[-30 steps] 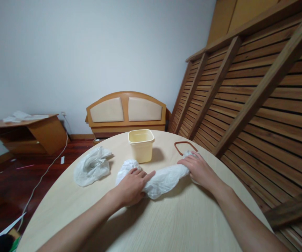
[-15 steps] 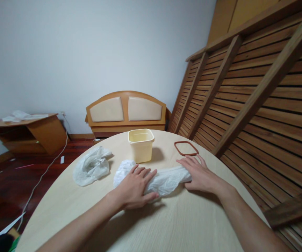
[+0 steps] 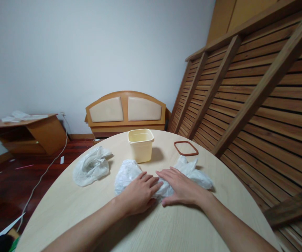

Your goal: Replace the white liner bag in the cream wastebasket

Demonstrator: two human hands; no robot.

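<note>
A crumpled white plastic bag [image 3: 127, 175] lies across the middle of the round table, its right end spread out. Over its middle rests my left hand [image 3: 142, 192], fingers curled round the plastic. My right hand [image 3: 178, 185] lies flat on the bag just to the right, fingers stretched and thumb apart. Behind the bag stands a pale yellow square tub [image 3: 142, 150], open at the top. A brown rounded-square ring [image 3: 186, 154] lies at the back right. Another crumpled translucent bag [image 3: 92, 168] sits on the left.
The round pale table [image 3: 69, 210] fills the foreground. A slatted wooden panel [image 3: 245, 91] leans close along the right side. Beyond the table are a headboard [image 3: 125, 108] and a low wooden desk [image 3: 46, 133] at the left, with a cable on the floor.
My right hand has moved left, from the bag's right end to near my left hand. The bag's right end now spreads out behind and beyond it. My left hand has shifted slightly.
</note>
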